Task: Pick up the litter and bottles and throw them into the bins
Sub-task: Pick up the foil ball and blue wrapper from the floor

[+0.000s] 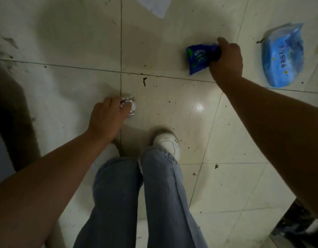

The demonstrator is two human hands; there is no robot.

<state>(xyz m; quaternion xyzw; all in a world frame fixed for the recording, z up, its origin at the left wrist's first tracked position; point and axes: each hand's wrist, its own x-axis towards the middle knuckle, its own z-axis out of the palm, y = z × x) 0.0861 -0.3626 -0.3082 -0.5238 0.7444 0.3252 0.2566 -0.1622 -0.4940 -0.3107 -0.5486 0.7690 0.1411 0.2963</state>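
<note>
My left hand [106,117] is closed around a crumpled ball of silver foil [130,107], low over the floor near a tile joint. My right hand [226,63] grips a dark blue snack wrapper [197,59] by its right end; the wrapper hangs out to the left of my fingers. A light blue plastic bag [282,56] with printed writing lies on the floor to the right of my right hand, apart from it. No bin or bottle is in view.
The floor is pale glossy tile [172,97] speckled with dark crumbs. A white sheet [153,5] lies at the top edge. My jeans and white shoe [168,144] stand at centre. Something dark [297,224] sits at bottom right, a dark shape at far left.
</note>
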